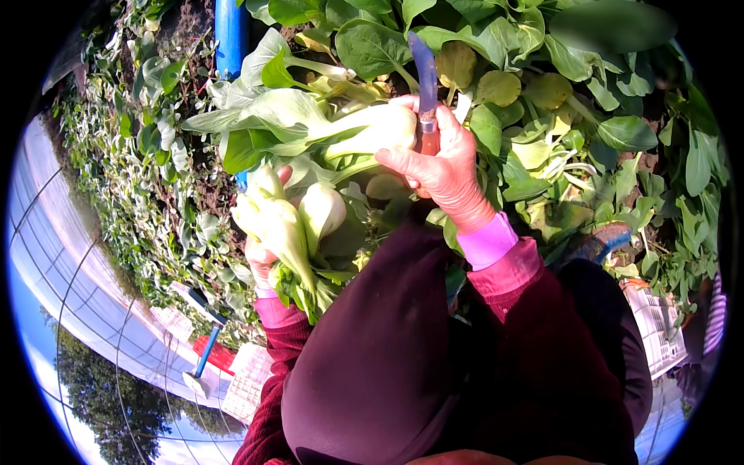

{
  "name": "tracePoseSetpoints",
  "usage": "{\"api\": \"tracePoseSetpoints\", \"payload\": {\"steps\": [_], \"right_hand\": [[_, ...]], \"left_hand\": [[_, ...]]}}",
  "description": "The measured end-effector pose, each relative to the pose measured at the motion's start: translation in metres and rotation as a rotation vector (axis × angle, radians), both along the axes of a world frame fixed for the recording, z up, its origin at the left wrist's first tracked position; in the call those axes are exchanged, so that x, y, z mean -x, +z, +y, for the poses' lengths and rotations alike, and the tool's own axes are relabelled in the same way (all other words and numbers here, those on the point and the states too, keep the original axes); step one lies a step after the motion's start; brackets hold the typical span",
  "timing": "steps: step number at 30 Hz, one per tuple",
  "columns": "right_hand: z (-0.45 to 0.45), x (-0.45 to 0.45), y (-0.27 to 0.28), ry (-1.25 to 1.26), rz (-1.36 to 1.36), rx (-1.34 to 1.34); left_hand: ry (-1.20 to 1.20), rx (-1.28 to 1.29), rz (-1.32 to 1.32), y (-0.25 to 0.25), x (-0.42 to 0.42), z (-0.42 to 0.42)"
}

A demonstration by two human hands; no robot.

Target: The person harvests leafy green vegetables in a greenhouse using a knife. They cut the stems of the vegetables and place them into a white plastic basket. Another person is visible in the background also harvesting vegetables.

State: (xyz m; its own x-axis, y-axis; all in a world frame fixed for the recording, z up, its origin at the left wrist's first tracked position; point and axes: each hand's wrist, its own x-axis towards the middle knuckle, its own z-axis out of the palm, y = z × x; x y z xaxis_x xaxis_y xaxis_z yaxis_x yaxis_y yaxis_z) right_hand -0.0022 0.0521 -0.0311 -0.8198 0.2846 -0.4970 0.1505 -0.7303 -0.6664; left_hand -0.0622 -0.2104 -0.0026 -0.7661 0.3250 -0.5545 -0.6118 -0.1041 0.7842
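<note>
My right hand (444, 157) is closed around the handle of a knife (426, 75), whose curved blade points away from me. The same hand pinches a head of bok choy (378, 131) by its pale base, its leaves spreading to the left. Lower left, my left hand (261, 256) holds several more bok choy heads (279, 224) in a bunch, which hides most of its fingers. Around the knife grow green leaves (372, 49), some of them yellowed.
Dense leafy plants (628, 139) stand at the right, with cut leaves and soil among them. A blue pipe-like object (229, 38) lies at upper left. Plastic crates (654, 328) are at lower right and, with a red one (215, 354), at lower left. Greenhouse film (64, 232) curves along the left.
</note>
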Motion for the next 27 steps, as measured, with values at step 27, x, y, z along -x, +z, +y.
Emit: {"api": "tracePoseSetpoints", "payload": {"steps": [27], "right_hand": [[0.018,0.015,0.018,0.193,-0.065,0.122]], "left_hand": [[0.014,0.021,-0.071,0.014,0.025,0.07]]}}
